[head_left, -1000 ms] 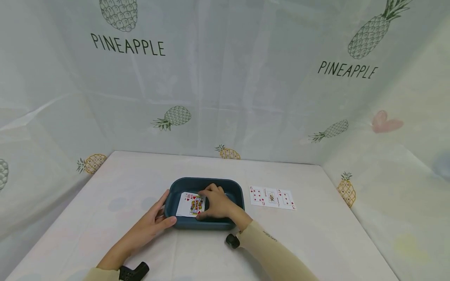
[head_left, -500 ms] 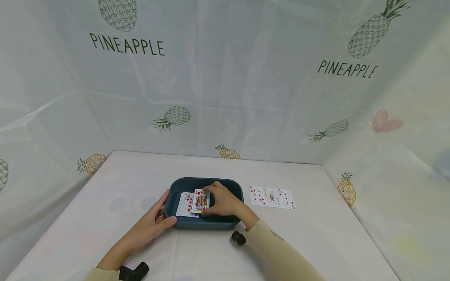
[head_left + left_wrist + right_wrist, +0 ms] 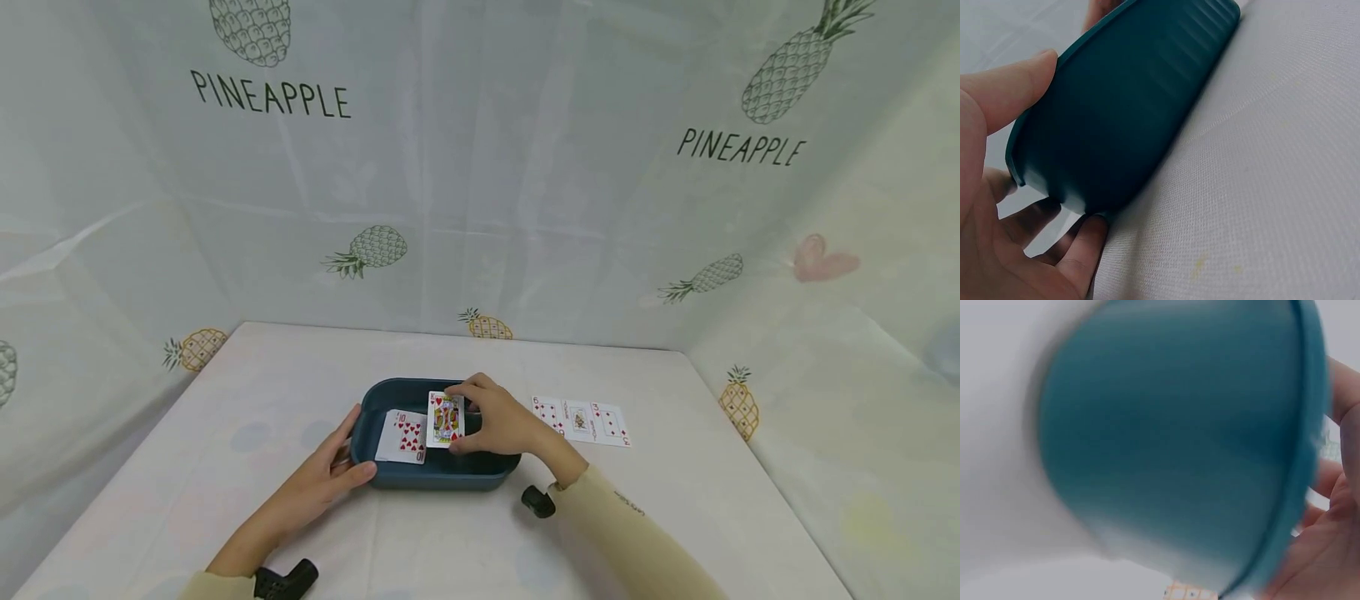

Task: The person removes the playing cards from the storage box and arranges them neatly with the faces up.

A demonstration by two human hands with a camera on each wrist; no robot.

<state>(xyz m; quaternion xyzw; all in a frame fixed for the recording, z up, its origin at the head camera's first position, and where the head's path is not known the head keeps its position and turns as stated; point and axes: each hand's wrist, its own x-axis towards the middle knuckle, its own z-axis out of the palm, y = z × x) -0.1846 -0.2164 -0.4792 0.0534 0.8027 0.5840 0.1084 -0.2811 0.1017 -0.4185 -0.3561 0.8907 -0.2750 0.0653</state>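
Observation:
My right hand (image 3: 504, 422) pinches a king of hearts playing card (image 3: 446, 418) by its long ends, thumb at the near edge and fingers at the far edge, over the right half of a dark blue-green tray (image 3: 442, 482). In the tray's left half, a ten of hearts (image 3: 408, 437) lies face up on other white cards. My left hand (image 3: 318, 479) holds the tray's left end. The left wrist view shows its thumb (image 3: 1035, 72) at the rim and the fingertips (image 3: 1092, 228) against the end wall. The right wrist view is blurred and filled by the tray's outside.
Right of the tray, three cards lie face up in a slightly overlapping row (image 3: 581, 422) on the white cloth-covered table (image 3: 420, 550). A pineapple-print curtain (image 3: 480, 183) closes off the back and sides.
The right hand has drawn the king of hearts off the stack, up and to the right, uncovering the ten of hearts. The left hand and tray have stayed in place.

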